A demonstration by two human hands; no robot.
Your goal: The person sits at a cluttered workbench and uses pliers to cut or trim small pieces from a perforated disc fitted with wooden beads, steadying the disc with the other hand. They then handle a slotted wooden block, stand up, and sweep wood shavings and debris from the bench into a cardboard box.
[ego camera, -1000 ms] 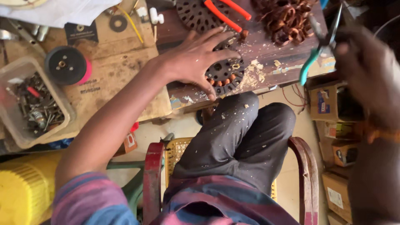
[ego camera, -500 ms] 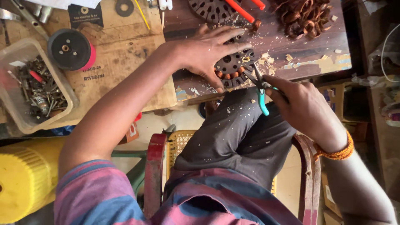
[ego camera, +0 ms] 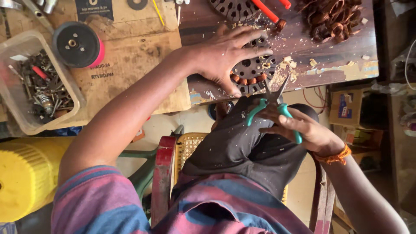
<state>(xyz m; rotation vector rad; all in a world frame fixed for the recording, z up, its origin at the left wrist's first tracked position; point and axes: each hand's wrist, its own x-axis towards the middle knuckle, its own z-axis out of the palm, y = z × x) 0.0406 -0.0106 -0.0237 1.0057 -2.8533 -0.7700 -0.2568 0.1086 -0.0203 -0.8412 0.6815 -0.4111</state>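
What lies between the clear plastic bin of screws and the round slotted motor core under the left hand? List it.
In the head view, between the bin and the core lie a black-and-red spool, a stained cardboard sheet and the left hand pressing the core.

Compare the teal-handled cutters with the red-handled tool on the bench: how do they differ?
The teal-handled cutters are gripped in the right hand, jaws at the round slotted core; the red-handled tool lies unheld on the bench. Handles are teal versus red. Both are two-handled hand tools.

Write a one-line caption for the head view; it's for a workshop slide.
Left hand pins a slotted round metal core on the wooden bench; right hand brings teal-handled cutters to its edge.
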